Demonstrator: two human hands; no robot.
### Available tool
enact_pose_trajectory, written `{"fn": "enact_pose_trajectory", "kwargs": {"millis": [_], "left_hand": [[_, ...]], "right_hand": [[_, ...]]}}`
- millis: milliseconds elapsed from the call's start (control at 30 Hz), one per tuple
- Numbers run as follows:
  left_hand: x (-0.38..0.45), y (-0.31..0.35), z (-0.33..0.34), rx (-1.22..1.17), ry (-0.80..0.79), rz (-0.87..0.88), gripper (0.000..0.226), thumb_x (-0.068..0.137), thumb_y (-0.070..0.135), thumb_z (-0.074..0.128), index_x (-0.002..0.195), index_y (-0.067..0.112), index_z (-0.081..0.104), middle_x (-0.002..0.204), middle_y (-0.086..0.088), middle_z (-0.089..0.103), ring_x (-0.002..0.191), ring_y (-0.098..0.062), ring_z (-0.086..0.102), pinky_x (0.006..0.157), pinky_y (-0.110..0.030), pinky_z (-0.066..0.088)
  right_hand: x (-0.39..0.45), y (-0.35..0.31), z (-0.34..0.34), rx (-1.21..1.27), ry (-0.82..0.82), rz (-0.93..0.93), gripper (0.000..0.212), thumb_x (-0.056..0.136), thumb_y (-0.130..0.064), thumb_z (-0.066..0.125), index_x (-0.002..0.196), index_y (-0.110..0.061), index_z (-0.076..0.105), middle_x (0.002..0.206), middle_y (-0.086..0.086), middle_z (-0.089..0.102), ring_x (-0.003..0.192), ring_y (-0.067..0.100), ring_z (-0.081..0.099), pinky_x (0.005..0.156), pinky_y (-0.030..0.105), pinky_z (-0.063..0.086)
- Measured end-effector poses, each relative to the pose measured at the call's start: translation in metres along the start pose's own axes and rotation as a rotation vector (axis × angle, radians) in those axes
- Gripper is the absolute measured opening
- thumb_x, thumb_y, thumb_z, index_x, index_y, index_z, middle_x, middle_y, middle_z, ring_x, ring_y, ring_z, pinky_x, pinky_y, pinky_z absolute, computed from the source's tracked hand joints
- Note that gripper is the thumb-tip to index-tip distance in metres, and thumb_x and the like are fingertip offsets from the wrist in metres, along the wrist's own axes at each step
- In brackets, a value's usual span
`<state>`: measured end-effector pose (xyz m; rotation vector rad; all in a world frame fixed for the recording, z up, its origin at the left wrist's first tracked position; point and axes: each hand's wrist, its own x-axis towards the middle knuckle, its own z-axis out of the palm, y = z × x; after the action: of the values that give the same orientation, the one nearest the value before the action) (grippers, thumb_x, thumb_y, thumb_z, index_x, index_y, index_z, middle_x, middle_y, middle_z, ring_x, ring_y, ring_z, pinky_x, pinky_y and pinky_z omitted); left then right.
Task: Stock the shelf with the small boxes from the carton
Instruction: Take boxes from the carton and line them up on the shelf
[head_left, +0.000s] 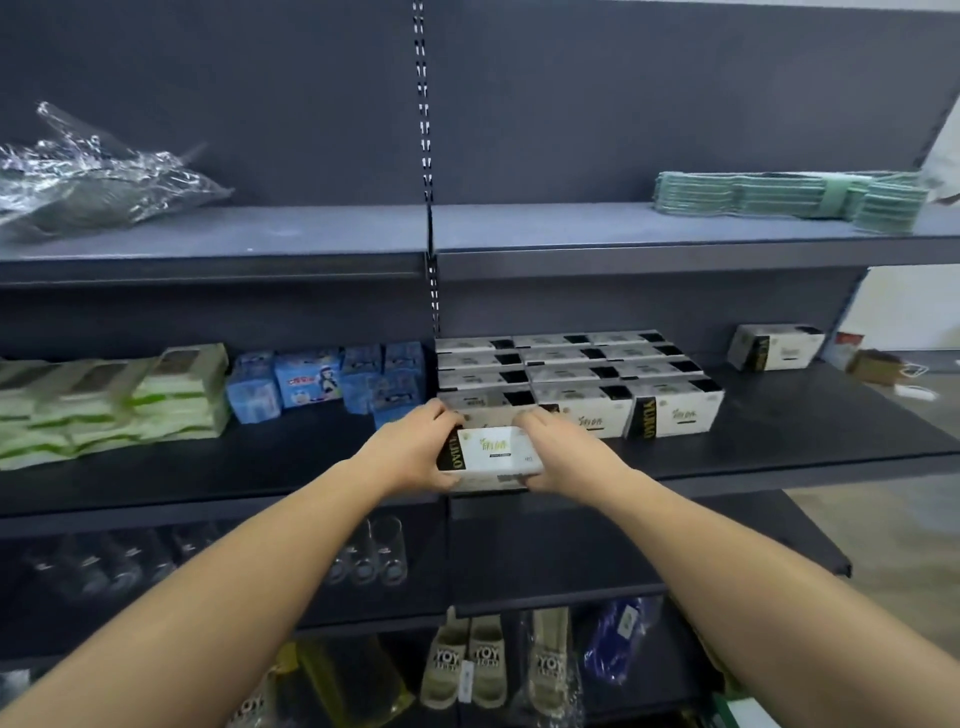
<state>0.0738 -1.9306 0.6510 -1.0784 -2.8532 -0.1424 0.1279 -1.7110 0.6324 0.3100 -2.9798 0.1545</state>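
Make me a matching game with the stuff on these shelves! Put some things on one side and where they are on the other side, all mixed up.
Things:
1. crinkly clear plastic wrap
2. green folded cloths
3. blue cartoon boxes
4. beige slippers

Places:
A. bottom shelf, below the arms
B. top shelf, left end
C. middle shelf, left of the white boxes
D. top shelf, right end

Pairs: 1-B, 2-D, 3-C, 4-A
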Motion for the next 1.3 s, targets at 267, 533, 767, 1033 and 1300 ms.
{"fn": "enact_pose_trajectory", "kwargs": {"millis": [267, 533, 767, 1033, 1300], "left_hand": [[0.030, 0.011, 0.002, -0.056, -0.009, -0.001, 0.049, 0.074, 0.031, 0.072, 0.117, 0.019, 0.054, 0.112, 0.004, 0.058, 0.099, -0.017, 0.056, 0.081, -0.032, 0.050], [0.036, 0.015, 0.007, -0.414, -0.213, -0.113, 0.093, 0.057, 0.054, 0.084, 0.132, 0.024, 0.038, 0.121, 0.011, 0.051, 0.108, -0.011, 0.054, 0.093, -0.033, 0.050], [0.047, 0.011, 0.022, -0.141, -0.050, -0.029, 0.094, 0.050, 0.061, 0.077, 0.127, 0.021, 0.043, 0.118, 0.004, 0.047, 0.110, -0.018, 0.046, 0.093, -0.032, 0.046], [0.039, 0.021, 0.013, -0.211, -0.093, -0.064, 0.110, 0.056, 0.070, 0.078, 0.144, 0.020, 0.032, 0.136, 0.005, 0.044, 0.123, -0.016, 0.041, 0.101, -0.035, 0.042], [0.041, 0.021, 0.010, -0.384, -0.140, -0.096, 0.079, 0.062, 0.059, 0.082, 0.128, 0.027, 0.050, 0.116, 0.010, 0.055, 0.106, -0.011, 0.053, 0.091, -0.030, 0.048]], "right_hand": [[0.002, 0.026, -0.015, 0.005, -0.015, 0.006, 0.079, 0.076, -0.035, 0.076, 0.141, -0.015, 0.037, 0.134, 0.000, 0.045, 0.120, 0.021, 0.049, 0.092, 0.034, 0.048], [0.002, 0.035, -0.009, -0.327, 0.342, -0.329, 0.044, 0.072, -0.012, 0.072, 0.115, -0.009, 0.061, 0.120, 0.006, 0.061, 0.110, 0.028, 0.058, 0.087, 0.035, 0.051], [0.005, 0.043, -0.009, -0.258, -0.017, -0.126, 0.116, 0.071, -0.052, 0.077, 0.155, -0.011, 0.008, 0.160, 0.006, 0.016, 0.147, 0.027, 0.016, 0.120, 0.044, 0.015], [0.009, 0.048, 0.002, -0.217, 0.099, -0.159, 0.101, 0.061, -0.038, 0.082, 0.142, -0.013, 0.028, 0.133, 0.002, 0.039, 0.120, 0.023, 0.036, 0.091, 0.037, 0.051], [-0.003, 0.046, -0.001, -0.265, 0.192, -0.211, 0.103, 0.054, -0.032, 0.087, 0.140, -0.010, 0.034, 0.132, 0.004, 0.045, 0.121, 0.026, 0.041, 0.092, 0.035, 0.052]]}}
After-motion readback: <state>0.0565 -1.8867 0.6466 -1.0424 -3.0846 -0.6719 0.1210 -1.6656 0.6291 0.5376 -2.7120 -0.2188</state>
